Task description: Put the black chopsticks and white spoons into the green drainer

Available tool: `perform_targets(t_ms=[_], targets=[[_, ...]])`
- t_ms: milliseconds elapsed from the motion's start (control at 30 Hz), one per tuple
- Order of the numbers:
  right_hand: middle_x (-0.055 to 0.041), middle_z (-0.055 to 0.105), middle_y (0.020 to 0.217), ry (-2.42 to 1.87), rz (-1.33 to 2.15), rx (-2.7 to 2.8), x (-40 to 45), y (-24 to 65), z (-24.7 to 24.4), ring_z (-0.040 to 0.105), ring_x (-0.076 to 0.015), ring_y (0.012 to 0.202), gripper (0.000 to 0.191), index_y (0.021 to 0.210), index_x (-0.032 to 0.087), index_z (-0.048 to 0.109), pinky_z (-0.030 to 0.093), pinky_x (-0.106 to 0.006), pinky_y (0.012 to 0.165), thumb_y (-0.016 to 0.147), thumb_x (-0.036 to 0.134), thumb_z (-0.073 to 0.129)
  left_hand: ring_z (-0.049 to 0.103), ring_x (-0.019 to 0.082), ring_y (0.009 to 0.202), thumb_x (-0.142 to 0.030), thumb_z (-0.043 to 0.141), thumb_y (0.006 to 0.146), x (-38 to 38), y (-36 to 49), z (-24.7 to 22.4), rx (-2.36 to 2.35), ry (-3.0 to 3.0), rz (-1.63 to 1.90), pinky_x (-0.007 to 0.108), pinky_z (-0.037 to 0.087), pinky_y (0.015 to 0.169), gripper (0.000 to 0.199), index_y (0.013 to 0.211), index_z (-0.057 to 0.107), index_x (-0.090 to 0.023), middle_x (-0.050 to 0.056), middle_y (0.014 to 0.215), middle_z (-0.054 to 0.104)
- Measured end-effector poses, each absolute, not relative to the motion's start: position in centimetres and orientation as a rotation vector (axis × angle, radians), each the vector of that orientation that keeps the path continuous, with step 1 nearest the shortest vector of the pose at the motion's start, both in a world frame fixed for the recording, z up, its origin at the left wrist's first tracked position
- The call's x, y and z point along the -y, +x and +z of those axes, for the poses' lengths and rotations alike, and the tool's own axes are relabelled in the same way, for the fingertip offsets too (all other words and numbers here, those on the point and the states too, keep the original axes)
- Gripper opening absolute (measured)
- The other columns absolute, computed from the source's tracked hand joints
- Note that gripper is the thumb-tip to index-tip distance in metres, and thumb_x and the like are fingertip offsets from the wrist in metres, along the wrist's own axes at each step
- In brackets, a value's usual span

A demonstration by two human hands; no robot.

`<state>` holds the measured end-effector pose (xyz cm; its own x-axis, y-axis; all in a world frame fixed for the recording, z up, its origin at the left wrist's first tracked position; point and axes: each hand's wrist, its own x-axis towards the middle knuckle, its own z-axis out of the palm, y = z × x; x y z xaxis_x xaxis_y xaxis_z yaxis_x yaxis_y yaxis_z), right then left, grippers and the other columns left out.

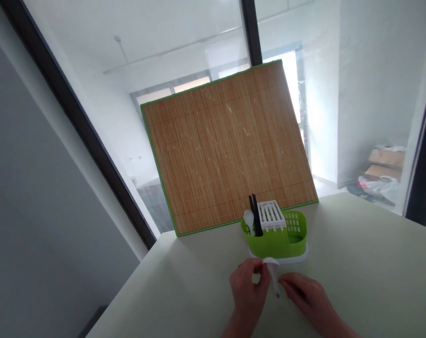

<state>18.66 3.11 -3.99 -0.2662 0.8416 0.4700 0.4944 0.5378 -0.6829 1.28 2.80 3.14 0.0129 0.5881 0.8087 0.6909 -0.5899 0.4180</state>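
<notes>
A white spoon (274, 277), bowl end up and handle hanging down, is pinched at the edge of its bowl by the thumb and fingers of my left hand (247, 287). Close by the right side of its handle is my right hand (306, 295), thumb and fingertips pressed together; whether they touch the handle I cannot tell. Just beyond both hands stands a green caddy (269, 246) on a white base. In its left part are another white spoon (248, 219) and black chopsticks (256, 216). A white slotted rack (271, 214) with small hooks sits over its middle.
The caddy stands on a pale table (199, 277). Behind it a bamboo mat (227, 150) with green edging leans against a glass partition with dark frames. Cardboard boxes (387, 162) and plastic bags lie beyond the glass on the right.
</notes>
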Motion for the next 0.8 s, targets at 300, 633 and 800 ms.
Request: perform_targets(t_ms=[300,633,800], targets=[[-0.0028,0.066,0.081,-1.072,0.422,1.941,-3.3,18.9,-4.1,0.060,-0.0137,0.069,0.024,0.091,0.021,0.061,0.045,-0.023,0.065,0.093,0.033,0.040,0.063,0.010,0.063,-0.033,0.059,0.082,-9.9,-1.8,11.4,1.428,-1.825,-1.965,0.019,0.048,0.062,0.015,0.081,0.063,-0.018,0.000,0.070,0.067],[-0.0010,0.064,0.073,-1.063,0.317,2.015,-3.1,18.3,-4.1,0.060,-0.0126,0.065,0.024,0.085,0.021,0.061,0.043,-0.023,0.061,0.093,0.029,0.040,0.063,0.013,0.068,-0.035,0.056,0.081,-15.9,-0.9,7.6,2.025,-1.988,-1.367,0.023,0.041,0.062,0.020,0.076,0.065,-0.019,0.002,0.074,0.070],[-0.0010,0.064,0.071,-1.087,0.328,2.058,-3.0,18.2,-4.1,0.060,-0.0134,0.064,0.025,0.084,0.021,0.061,0.043,-0.024,0.060,0.093,0.029,0.039,0.061,0.016,0.065,-0.036,0.058,0.078,-16.6,-0.7,6.7,2.119,-1.992,-1.250,0.024,0.034,0.056,0.019,0.073,0.066,-0.019,0.003,0.068,0.067]])
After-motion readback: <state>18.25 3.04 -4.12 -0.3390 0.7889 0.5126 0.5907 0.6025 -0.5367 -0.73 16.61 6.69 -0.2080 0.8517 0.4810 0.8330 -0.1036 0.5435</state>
